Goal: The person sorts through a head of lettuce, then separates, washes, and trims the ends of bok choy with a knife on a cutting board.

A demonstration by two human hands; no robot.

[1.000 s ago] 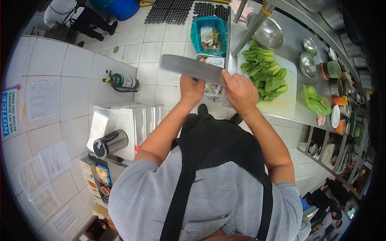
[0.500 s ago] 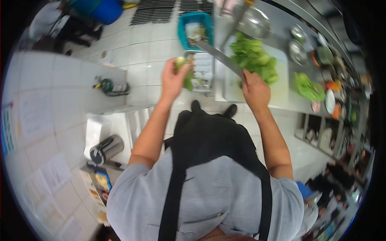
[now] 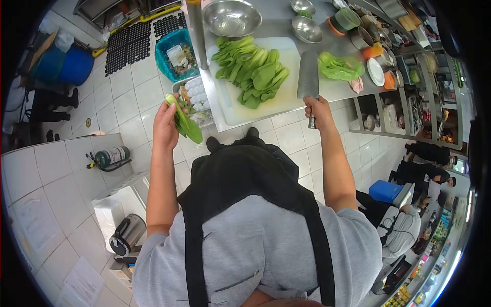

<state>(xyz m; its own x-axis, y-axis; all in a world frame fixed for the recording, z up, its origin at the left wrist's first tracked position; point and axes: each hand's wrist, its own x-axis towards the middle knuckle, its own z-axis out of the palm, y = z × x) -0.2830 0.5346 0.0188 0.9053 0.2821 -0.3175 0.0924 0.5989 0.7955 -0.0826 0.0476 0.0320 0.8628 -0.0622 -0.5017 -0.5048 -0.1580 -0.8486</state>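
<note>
My left hand (image 3: 166, 123) is closed round a small leafy green stalk (image 3: 187, 124), its pale base up and its leaves hanging down beside the counter. In my right hand (image 3: 319, 111) is the handle of a wide cleaver (image 3: 308, 77), its blade pointing away from me near the right edge of the cutting board. A pile of leafy greens (image 3: 255, 74) lies on the white cutting board (image 3: 289, 105), between my two hands. A loose light-green leaf bunch (image 3: 340, 66) rests on the steel counter (image 3: 327, 94), right of the blade.
A teal-lined bin (image 3: 162, 57) holding scraps and a crate of eggs (image 3: 197, 92) stand left of the counter. Metal bowls (image 3: 232, 18) sit at its back. A fire extinguisher (image 3: 111, 157) is at the left wall. Several people are at the lower right; another is at the far left.
The view has swung, so the counter appears further left. The cleaver, angled over toward the bin before, now points straight away from me, right of the greens. The stalk stays in my left hand.
</note>
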